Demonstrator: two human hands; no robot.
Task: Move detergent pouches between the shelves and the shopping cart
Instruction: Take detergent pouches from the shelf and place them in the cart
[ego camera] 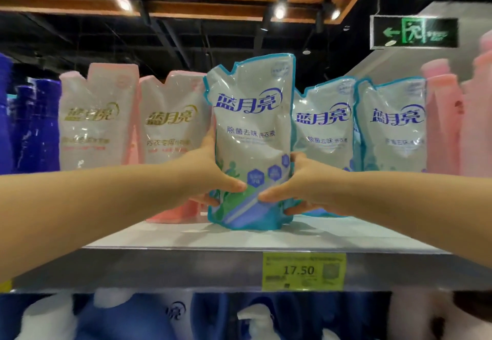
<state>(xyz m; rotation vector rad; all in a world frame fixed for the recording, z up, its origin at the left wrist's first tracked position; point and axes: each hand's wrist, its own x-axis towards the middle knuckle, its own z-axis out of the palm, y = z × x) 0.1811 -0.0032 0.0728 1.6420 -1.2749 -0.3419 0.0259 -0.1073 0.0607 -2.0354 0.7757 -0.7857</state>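
Open room along shelf front (186,235), pink pouches (170,126) left, teal pouches (324,132) right, seemingly tight-packed

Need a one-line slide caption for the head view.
Left hand and right hand grip a blue-edged detergent pouch upright at the shelf front, flanked by pink pouches and matching blue pouches.

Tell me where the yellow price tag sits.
In the head view, the yellow price tag is on the shelf's front edge, right of centre, below the held teal-edged pouch.
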